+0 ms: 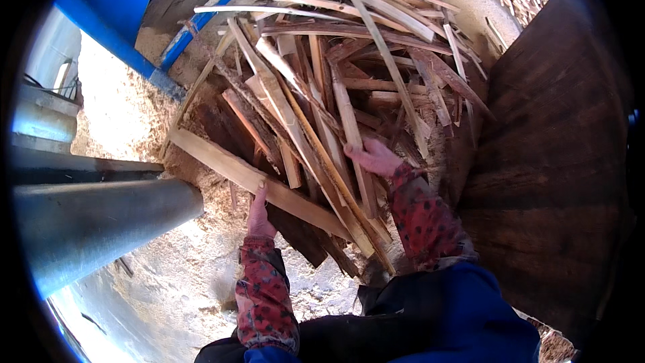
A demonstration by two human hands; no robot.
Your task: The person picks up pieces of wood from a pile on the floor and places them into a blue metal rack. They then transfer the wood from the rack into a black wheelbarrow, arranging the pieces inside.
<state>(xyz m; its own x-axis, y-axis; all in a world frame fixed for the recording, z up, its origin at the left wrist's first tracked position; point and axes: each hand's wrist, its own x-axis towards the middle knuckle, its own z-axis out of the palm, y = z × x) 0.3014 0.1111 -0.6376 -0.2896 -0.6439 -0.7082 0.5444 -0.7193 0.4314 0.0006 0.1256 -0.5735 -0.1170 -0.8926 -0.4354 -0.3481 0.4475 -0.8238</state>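
Head view, left to right: a grey pipe [101, 222] lies over sawdust [127, 121]. The left hand [259, 215] presses its fingers together on the edge of a plank [248, 175], which looks stiff, light and splintery, best gripped mid-length. The right hand [373, 156] lies spread on thin slats [349, 128] in the scrap pile, which likely snap easily.

free: sawdust floor [168, 282] | blocked: scrap-wood pile [349, 81], metal pipe [94, 222]
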